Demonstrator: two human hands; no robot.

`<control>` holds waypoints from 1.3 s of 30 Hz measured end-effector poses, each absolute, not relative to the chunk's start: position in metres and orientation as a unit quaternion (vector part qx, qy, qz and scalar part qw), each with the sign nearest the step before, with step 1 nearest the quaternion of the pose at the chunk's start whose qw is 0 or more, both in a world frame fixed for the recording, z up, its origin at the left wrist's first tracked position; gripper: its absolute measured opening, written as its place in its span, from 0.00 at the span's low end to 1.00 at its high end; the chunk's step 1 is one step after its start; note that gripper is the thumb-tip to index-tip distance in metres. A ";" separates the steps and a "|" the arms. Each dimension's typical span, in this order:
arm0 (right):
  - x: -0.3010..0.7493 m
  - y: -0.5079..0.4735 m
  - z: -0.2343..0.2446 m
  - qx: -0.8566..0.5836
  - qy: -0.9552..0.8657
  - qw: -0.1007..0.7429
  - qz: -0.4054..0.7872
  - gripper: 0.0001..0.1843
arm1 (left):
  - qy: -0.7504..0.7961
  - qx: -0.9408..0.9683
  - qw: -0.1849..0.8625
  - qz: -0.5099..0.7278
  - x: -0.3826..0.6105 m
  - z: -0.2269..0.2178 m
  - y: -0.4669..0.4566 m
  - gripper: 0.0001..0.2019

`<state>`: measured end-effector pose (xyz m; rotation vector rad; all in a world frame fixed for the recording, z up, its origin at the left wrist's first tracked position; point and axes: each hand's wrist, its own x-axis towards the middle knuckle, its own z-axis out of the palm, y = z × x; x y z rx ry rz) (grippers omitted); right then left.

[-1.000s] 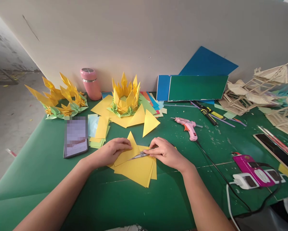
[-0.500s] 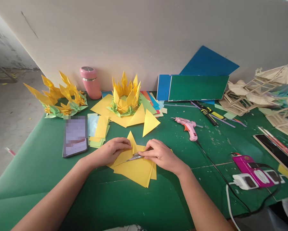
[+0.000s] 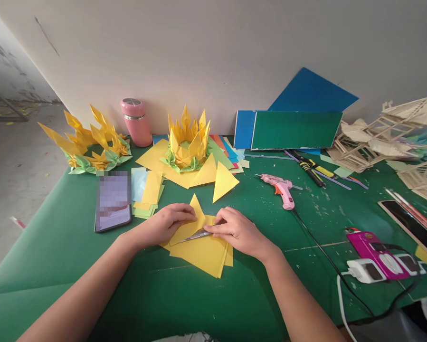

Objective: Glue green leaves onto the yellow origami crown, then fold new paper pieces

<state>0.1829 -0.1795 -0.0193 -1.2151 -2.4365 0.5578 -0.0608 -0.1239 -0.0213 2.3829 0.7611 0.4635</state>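
My left hand (image 3: 172, 219) is closed on a folded sheet of yellow paper (image 3: 198, 211), whose pointed corner stands up between my hands. My right hand (image 3: 234, 228) grips a slim silver utility knife (image 3: 196, 235); its thin tip points left and lies at the fold of the paper. The grip end is hidden by my right fingers. Beneath both hands lies a stack of yellow paper sheets (image 3: 202, 259) on the green table (image 3: 156, 299). Just behind them is a loose yellow paper triangle (image 3: 224, 182).
Two yellow-and-green paper crowns (image 3: 187, 149) stand at the back, beside a pink flask (image 3: 137, 123). A phone (image 3: 113, 202) lies left. Rightward are a pink glue gun (image 3: 279, 187) with its cord, a magenta power strip (image 3: 377, 254) and wooden stick models (image 3: 363, 142).
The knife has slid a little to the left along the paper fold. The view has shifted slightly; my hands stay almost where they were.
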 end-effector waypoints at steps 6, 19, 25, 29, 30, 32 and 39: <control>0.182 -0.179 -0.021 -0.423 -0.866 0.180 0.198 0.13 | 0.287 0.894 0.294 0.179 -0.061 -0.021 -0.124 0.18; 0.181 -0.181 -0.020 -0.415 -0.866 0.189 0.205 0.14 | 0.280 0.900 0.287 0.170 -0.060 -0.020 -0.124 0.18; 0.174 -0.181 -0.021 -0.388 -0.884 0.186 0.184 0.14 | 0.280 0.900 0.286 0.171 -0.061 -0.022 -0.123 0.18; 0.176 -0.183 -0.020 -0.334 -0.898 0.194 0.210 0.13 | 0.278 0.899 0.291 0.172 -0.061 -0.022 -0.122 0.18; 0.179 -0.183 -0.019 -0.326 -0.894 0.208 0.225 0.12 | 0.277 0.898 0.295 0.172 -0.062 -0.021 -0.122 0.18; 0.189 -0.182 -0.018 -0.343 -0.870 0.253 0.246 0.12 | 0.277 0.896 0.302 0.171 -0.062 -0.019 -0.122 0.18; 0.217 -0.174 -0.019 -0.544 -0.775 0.288 0.143 0.17 | 0.324 0.894 0.282 0.127 -0.060 -0.013 -0.131 0.27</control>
